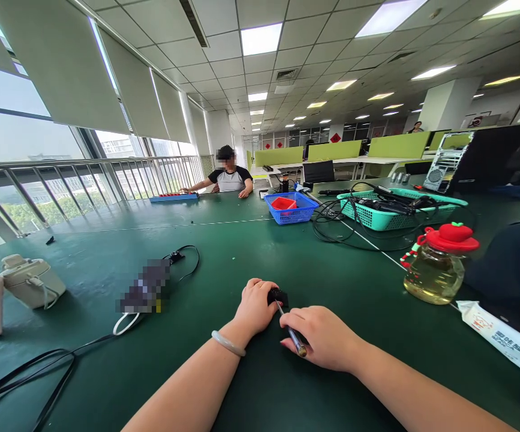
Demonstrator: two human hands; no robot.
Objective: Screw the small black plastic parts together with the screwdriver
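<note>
My left hand (pixel 256 306), with a pale bangle at the wrist, is closed on a small black part (pixel 278 296) and holds it on the green tabletop (pixel 188 372). What kind of part it is, I cannot make out. In my right hand (pixel 318 336) is a screwdriver (pixel 293 337), pinched between thumb and fingers. Its thin metal shaft points up and left, and the tip meets or nearly meets the near side of the black part. The fingers of my left hand partly cover the part.
Left lie a blurred dark object (pixel 145 288) with a cord and a beige cup (pixel 32 281). Ahead are a blue basket (pixel 292 211) and a teal basket (pixel 372 221) of black cables. Right stand a red-lidded jar (pixel 435 273) and a white packet (pixel 502 336). A person (pixel 229 177) sits opposite.
</note>
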